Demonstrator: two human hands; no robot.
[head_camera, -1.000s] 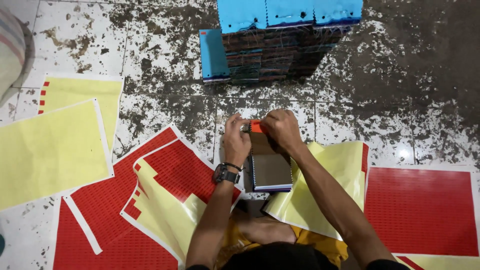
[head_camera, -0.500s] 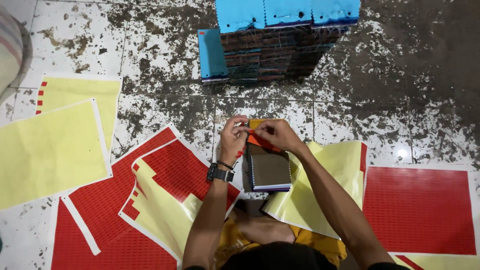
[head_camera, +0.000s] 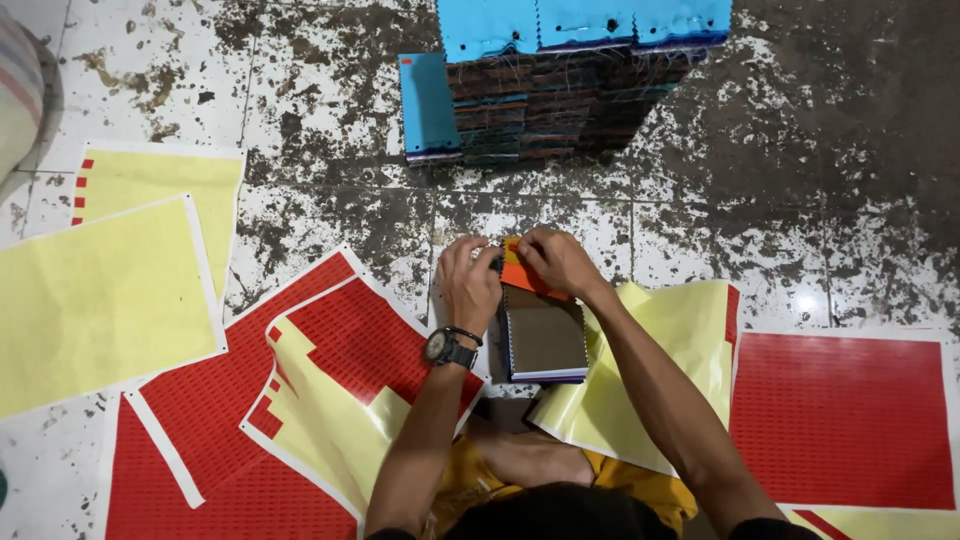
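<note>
Fingers (head_camera: 500, 262) of both hands pinch orange sticker (head_camera: 522, 272) atop brown swatch stack (head_camera: 545, 342).

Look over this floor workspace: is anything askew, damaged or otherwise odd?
Yes. The tiled floor is heavily stained with dark blotches. The red sticker sheets lie overlapped at angles, one with its yellow backing peeled and curling. One blue-covered piece leans against the stack of swatches. Both hands press an orange strip.

Orange label (head_camera: 520, 275); brown swatch stack (head_camera: 545, 340); red dotted sheets (head_camera: 840, 415); yellow backing (head_camera: 100, 290); blue-topped pile (head_camera: 585, 22).
</note>
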